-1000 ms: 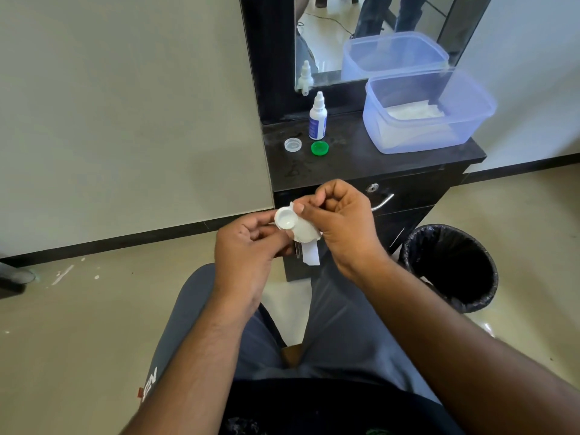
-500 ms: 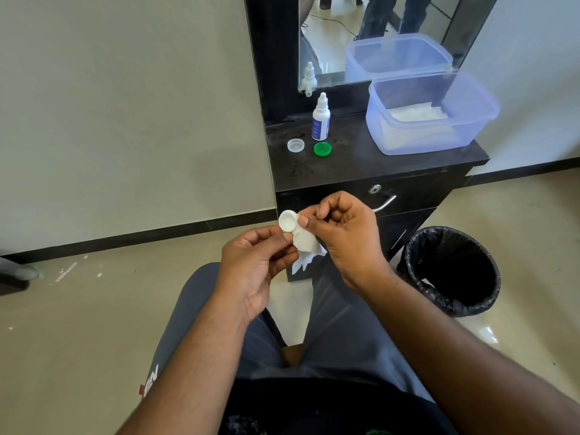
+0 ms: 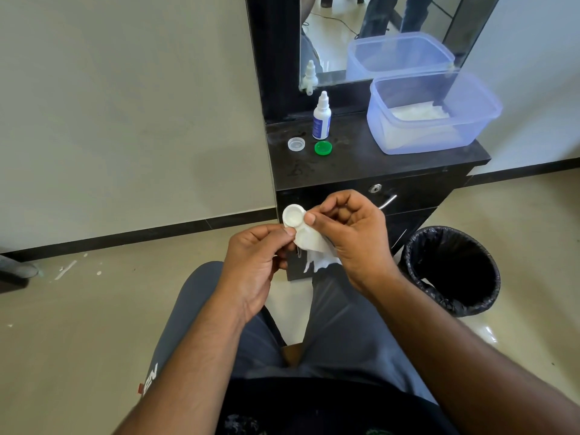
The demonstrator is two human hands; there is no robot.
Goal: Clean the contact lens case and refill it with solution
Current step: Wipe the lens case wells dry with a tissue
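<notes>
The white contact lens case (image 3: 294, 216) is held in front of the cabinet, both cups uncapped. My left hand (image 3: 251, 265) pinches its lower edge. My right hand (image 3: 348, 233) holds a white tissue (image 3: 317, 249) against the case's right cup, and the tissue's loose end hangs below. On the dark cabinet top (image 3: 361, 164) stand the solution bottle (image 3: 322, 117), a clear cap (image 3: 296, 144) and a green cap (image 3: 323, 148).
A blue translucent tub (image 3: 433, 111) with white tissues sits at the cabinet's right, under a mirror (image 3: 332, 36). A black-lined waste bin (image 3: 452, 271) stands on the floor to the right. My knees are below my hands.
Both hands and the case have shifted slightly, and the tissue has moved on the right cup; the left cup now shows more fully.
</notes>
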